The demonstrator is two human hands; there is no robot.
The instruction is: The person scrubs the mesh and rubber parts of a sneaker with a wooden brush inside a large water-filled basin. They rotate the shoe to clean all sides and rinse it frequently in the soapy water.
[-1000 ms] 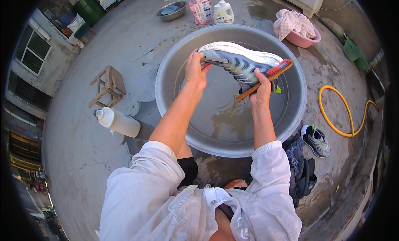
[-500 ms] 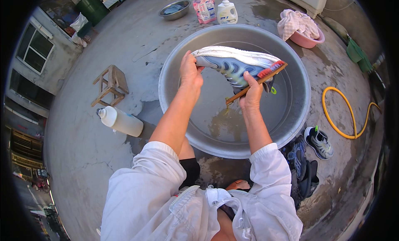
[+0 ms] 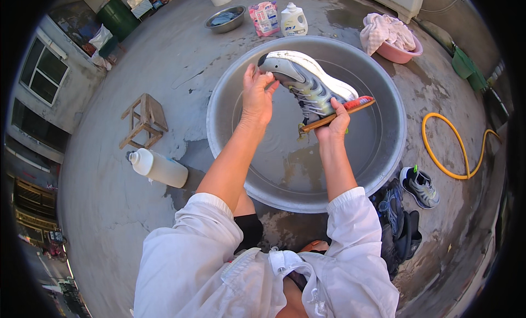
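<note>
Above a large grey metal basin (image 3: 218,126) I hold a grey-blue sneaker (image 3: 307,79) with a white sole, tilted with its toe up to the left. My right hand (image 3: 333,126) is closed round a wooden scrub brush (image 3: 323,121) with red bristles, and presses it together with the shoe's heel end. My left hand (image 3: 257,96) is by the toe, fingers apart and fingertips at its edge; it does not wrap the shoe. Shallow murky water lies in the basin below.
A second sneaker (image 3: 421,187) and dark shoes (image 3: 394,219) lie right of the basin, near a yellow hose (image 3: 430,140). On the left are a wooden stool (image 3: 145,118) and a large bottle (image 3: 161,167). Beyond stand a detergent jug (image 3: 294,20) and a pink tub (image 3: 402,52).
The sneaker has turned: its toe now points higher and its laces show more. My left hand has loosened from the toe and its fingers have spread. My right hand keeps the brush and shoe.
</note>
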